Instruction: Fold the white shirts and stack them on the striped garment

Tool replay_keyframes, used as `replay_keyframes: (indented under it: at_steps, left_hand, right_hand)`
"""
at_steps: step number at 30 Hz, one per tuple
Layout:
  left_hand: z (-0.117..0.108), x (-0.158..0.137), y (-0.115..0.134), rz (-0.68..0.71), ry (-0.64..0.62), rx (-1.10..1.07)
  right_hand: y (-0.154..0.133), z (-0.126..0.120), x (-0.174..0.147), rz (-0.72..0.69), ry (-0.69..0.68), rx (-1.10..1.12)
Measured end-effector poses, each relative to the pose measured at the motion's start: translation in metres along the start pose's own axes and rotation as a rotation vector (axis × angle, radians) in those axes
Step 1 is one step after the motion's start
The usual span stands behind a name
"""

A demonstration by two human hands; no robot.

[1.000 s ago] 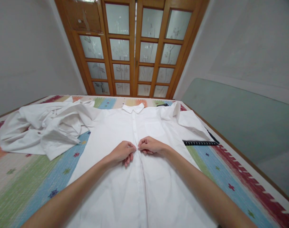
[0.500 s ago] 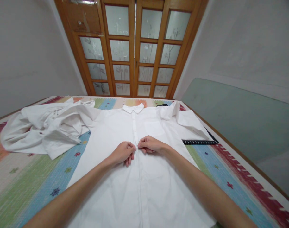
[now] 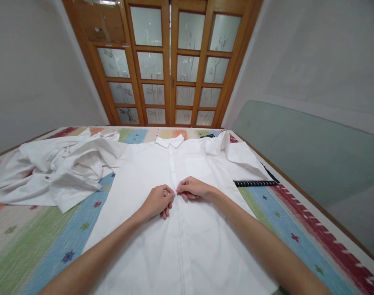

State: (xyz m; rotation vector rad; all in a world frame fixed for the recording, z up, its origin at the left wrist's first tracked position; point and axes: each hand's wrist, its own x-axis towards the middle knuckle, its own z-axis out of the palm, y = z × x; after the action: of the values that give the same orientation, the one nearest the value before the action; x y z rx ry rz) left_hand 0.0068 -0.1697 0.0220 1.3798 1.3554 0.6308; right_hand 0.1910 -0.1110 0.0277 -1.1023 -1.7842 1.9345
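A white collared shirt (image 3: 143, 164) lies spread front side up, its collar pointing away from me and its button strip running down the middle. My left hand (image 3: 159, 200) pinches the strip's edge from the left, about mid-chest. Facing it, my right hand (image 3: 193, 188) pinches the strip from the right, fingertips almost meeting the left ones. The button or buttonhole between them is hidden by my fingers. On the right the shirt's sleeve (image 3: 246, 157) is folded and rumpled.
Crumpled white cloth (image 3: 51, 168) is heaped at the left, against the shirt's shoulder. A black spiral-edged item (image 3: 256, 184) pokes out under the right sleeve. A small black object (image 3: 207, 136) lies beyond the shoulder. Beneath is a colourful striped tablecloth (image 3: 82, 229); wooden glazed doors (image 3: 170, 69) stand behind.
Both hands keep their pinch on the button strip with only slight finger movement. The whole view has shifted a little, so things sit slightly further left.
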Motion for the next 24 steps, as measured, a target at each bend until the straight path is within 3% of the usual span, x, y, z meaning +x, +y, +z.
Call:
replay_keyframes:
  at_steps: [9, 17, 24]
  left_hand:
    - [0.0018, 0.0009, -0.0038, 0.019, 0.026, -0.020]
    - [0.0003, 0.0053, -0.0057, 0.034, -0.022, -0.051]
    - [-0.0022, 0.0025, -0.0002, -0.027, -0.047, -0.067]
  right_hand:
    - [-0.0007, 0.0013, 0.0003, 0.001, 0.001, 0.009]
    - [0.0020, -0.0027, -0.0005, 0.006, -0.021, 0.017]
    - [-0.0049, 0.0012, -0.0053, 0.029, 0.007, 0.020]
